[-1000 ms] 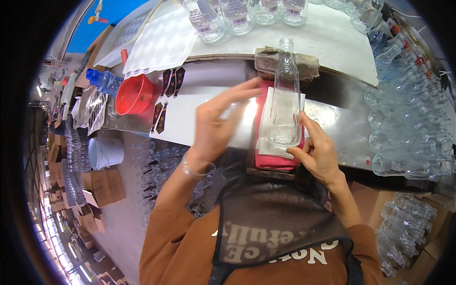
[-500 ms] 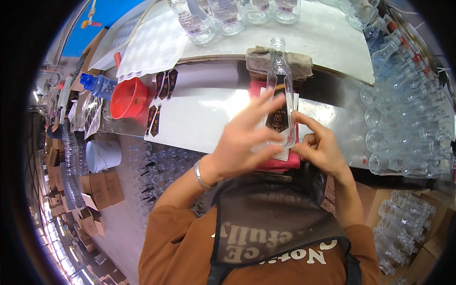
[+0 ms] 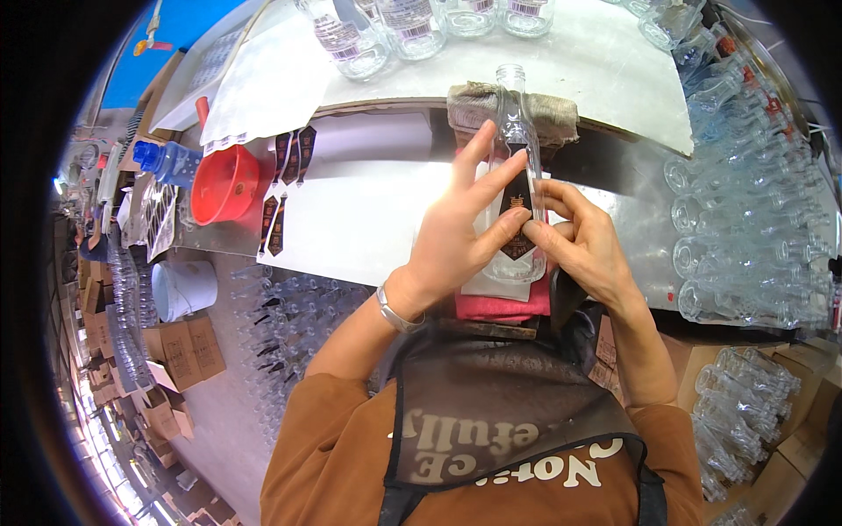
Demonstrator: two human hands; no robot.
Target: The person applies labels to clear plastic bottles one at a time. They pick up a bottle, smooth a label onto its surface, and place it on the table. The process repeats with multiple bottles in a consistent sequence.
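Observation:
A clear glass bottle (image 3: 537, 167) lies with its base toward me and its neck on a folded grey cloth (image 3: 472, 110). A pointed dark label (image 3: 517, 243) with orange marks is on its upper face. My right hand (image 3: 586, 250) is closed around the bottle's right side, its thumb at the label's edge. My left hand (image 3: 452, 223) lies across the bottle's left side, fingers stretched apart and thumb touching the label. Beneath the bottle are a white sheet and a red cloth (image 3: 502, 305).
More dark labels (image 3: 274, 223) lie on a white sheet at left, beside a red bucket (image 3: 224, 186) and a blue-capped bottle (image 3: 167, 161). Labelled bottles (image 3: 412, 31) stand at the back. Rows of clear bottles (image 3: 745, 232) lie at right. A white bucket (image 3: 184, 289) stands on the floor.
The bottle has been turned, and a narrower label face now shows on top. Both thumbs have come together on the label. The right hand has moved a little up and left.

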